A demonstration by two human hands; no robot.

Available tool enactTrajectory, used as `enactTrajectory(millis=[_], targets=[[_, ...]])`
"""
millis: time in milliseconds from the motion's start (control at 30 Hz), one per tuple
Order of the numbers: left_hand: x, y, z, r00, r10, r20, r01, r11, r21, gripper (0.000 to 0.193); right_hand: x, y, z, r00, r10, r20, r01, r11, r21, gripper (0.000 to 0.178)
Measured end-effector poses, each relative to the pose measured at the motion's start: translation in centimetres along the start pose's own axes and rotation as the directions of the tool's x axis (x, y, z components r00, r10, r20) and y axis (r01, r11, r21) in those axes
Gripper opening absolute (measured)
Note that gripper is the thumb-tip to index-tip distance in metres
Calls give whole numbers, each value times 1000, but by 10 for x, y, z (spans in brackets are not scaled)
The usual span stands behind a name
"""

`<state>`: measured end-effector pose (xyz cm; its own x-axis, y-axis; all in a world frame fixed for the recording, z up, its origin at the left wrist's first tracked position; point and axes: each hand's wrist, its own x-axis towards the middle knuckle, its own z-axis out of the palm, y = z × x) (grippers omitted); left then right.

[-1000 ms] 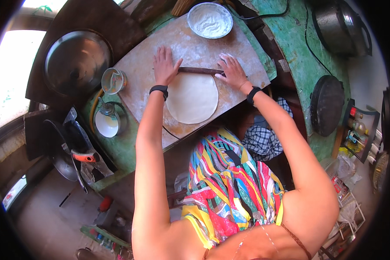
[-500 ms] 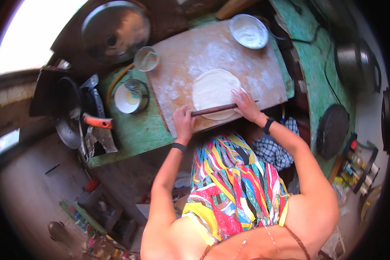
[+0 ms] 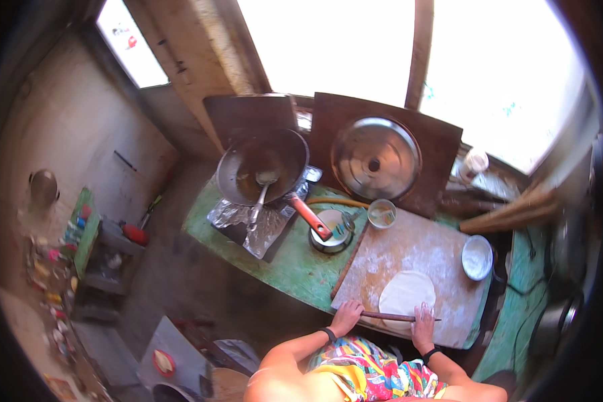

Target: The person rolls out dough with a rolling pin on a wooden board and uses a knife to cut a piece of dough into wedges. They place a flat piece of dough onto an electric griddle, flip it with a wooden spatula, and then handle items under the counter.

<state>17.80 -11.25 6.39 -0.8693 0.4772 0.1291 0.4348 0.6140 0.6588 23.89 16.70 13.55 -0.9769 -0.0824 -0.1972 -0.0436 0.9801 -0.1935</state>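
Note:
A round, flat sheet of white dough (image 3: 407,291) lies near the front of a floured wooden board (image 3: 442,254). Across the dough's near edge runs a thin dark wooden rolling pin (image 3: 390,316). My left hand (image 3: 346,318) is closed around its left end, just beside the dough. Nearer the right end, my right hand (image 3: 423,329) grips the pin from above, its fingertips reaching forward over the dough. The pin's right tip sticks out past that hand. A white bowl of flour (image 3: 477,258) stands at the board's right side.
Left of the board are a clear cup (image 3: 381,214) and a pot (image 3: 331,231) with a whisk-like utensil. Farther left, a wok (image 3: 244,167) holding a ladle (image 3: 261,191) extends its orange handle (image 3: 311,218) toward the pot. A large metal lid (image 3: 375,159) leans behind the green table (image 3: 275,258).
The view has swung left and up, bringing the windows, wok and left wall into sight. Both hands stay on the rolling pin at the dough's near edge.

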Motion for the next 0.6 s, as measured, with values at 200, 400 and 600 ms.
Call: enactTrajectory(millis=[200, 400, 600], targets=[[-7, 5, 11, 997, -60, -45, 64, 993, 98, 34, 32, 7, -10, 996, -80, -27, 74, 983, -171, 68], [6, -5, 16, 993, -117, 13, 110, 962, 251, 66, 99, 8, 0, 998, -67, -6, 66, 993, -97, 71], [41, -38, 2, 992, -120, -38, 126, 951, 283, 68, 194, -11, 18, 983, 3, -184, -17, 997, -71, 65]])
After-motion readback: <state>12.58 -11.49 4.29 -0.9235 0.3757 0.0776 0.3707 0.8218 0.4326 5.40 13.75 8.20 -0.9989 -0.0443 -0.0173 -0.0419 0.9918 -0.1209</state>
